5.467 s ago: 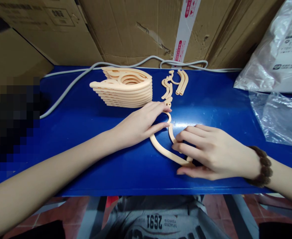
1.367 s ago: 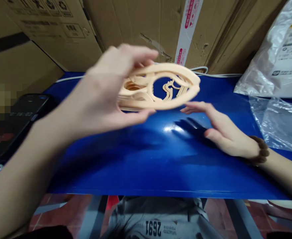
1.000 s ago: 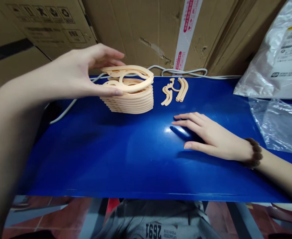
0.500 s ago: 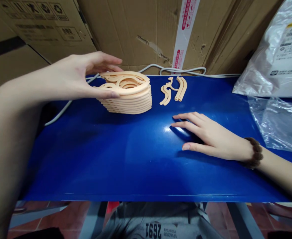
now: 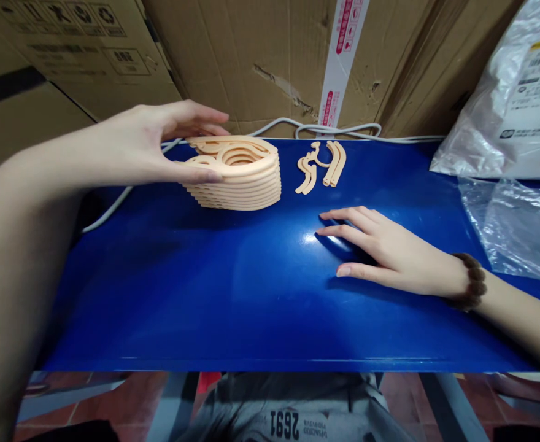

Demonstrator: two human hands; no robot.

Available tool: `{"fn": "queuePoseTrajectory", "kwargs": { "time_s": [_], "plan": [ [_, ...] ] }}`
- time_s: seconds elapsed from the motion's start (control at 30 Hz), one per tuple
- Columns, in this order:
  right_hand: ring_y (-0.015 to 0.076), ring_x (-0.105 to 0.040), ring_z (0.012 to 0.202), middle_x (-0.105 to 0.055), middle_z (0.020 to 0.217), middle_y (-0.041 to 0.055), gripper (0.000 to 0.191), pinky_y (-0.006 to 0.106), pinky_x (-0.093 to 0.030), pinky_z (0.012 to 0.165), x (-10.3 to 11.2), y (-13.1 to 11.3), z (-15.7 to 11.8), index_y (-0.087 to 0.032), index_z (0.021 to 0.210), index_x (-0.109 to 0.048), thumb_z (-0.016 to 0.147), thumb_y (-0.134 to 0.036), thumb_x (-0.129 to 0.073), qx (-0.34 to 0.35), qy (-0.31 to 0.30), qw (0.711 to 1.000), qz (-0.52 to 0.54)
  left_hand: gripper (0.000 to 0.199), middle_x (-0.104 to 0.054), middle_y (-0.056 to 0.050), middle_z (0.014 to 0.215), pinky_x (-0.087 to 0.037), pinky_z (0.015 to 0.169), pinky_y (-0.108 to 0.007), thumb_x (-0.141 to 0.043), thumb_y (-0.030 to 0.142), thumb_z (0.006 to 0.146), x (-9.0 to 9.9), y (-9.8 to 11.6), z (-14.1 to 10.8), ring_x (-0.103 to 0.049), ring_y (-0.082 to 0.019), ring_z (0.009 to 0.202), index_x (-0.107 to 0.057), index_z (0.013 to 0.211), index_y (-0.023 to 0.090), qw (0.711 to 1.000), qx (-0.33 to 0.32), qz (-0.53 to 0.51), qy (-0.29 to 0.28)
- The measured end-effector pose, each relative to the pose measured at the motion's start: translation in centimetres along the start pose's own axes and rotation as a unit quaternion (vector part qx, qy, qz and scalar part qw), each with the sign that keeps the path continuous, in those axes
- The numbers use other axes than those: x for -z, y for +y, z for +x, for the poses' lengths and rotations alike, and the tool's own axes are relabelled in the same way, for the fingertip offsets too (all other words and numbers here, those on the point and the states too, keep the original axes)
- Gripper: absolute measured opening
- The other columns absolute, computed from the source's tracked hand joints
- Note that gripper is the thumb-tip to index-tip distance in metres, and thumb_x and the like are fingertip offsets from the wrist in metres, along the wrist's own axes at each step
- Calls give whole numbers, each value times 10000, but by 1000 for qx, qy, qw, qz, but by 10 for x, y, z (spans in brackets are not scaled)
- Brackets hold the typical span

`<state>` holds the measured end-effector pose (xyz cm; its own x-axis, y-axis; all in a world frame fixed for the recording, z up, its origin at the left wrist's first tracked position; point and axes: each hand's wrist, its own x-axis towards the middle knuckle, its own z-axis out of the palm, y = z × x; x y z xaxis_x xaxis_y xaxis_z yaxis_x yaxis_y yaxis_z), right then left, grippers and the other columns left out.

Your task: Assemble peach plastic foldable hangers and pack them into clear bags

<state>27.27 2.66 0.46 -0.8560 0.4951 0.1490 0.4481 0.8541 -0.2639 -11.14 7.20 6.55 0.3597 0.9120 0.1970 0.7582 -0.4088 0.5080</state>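
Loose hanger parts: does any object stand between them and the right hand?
Nothing visible stands between the right hand and the loose hanger parts; only blue tabletop shows there. The stack of hangers, with the left hand at it, is off to the left of that path.

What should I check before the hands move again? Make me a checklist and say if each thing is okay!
1. Stack of peach plastic pieces piled up neatly, not toppled: ok.
2. Left hand off the stack: not ok, its thumb is along the near side.
3. Left hand's grip firm: cannot tell, the other fingers are partly hidden behind the stack.
4. Right hand holding nothing: ok.
5. Small loose pieces apart from the stack: ok, there is blue table between them.
6. White cable not touching the stack: cannot tell, part is hidden.
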Motion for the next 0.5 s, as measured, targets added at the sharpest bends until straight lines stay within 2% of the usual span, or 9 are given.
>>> {"fn": "queuePoseTrajectory", "kwargs": {
  "time_s": [0.23, 0.4, 0.5],
  "plan": [
    [313, -550, 1304, -550, 1482, 171, 600, 501, -451, 1060, 0, 0, -1, -179, 1402, -595, 991, -611, -529, 0, -1, 1000, -4, 979, -661, 6, 1335, -485, 1138, -429, -834, 671, 580, 1, 1, 1, -645, -263, 1278, -593, 1435, 260, 1000, 10, 8, 0],
    [313, -551, 1301, -555, 1476, 170, 591, 503, -449, 1058, 0, 0, 0, -178, 1392, -599, 993, -608, -527, 0, -1, 1000, -3, 985, -663, 2, 1323, -469, 1148, -458, -867, 622, 548, 0, 1, 2, -643, -283, 1280, -603, 1422, 254, 1000, 22, 2, 3],
    [314, -553, 1298, -555, 1475, 173, 587, 504, -450, 1054, 1, 0, 0, -177, 1389, -601, 997, -606, -522, 1, -2, 1000, -2, 961, -661, 14, 1331, -474, 1151, -428, -882, 586, 550, 0, 1, 2, -635, -277, 1295, -610, 1415, 269, 1000, 19, -1, 4]
  ]
}}
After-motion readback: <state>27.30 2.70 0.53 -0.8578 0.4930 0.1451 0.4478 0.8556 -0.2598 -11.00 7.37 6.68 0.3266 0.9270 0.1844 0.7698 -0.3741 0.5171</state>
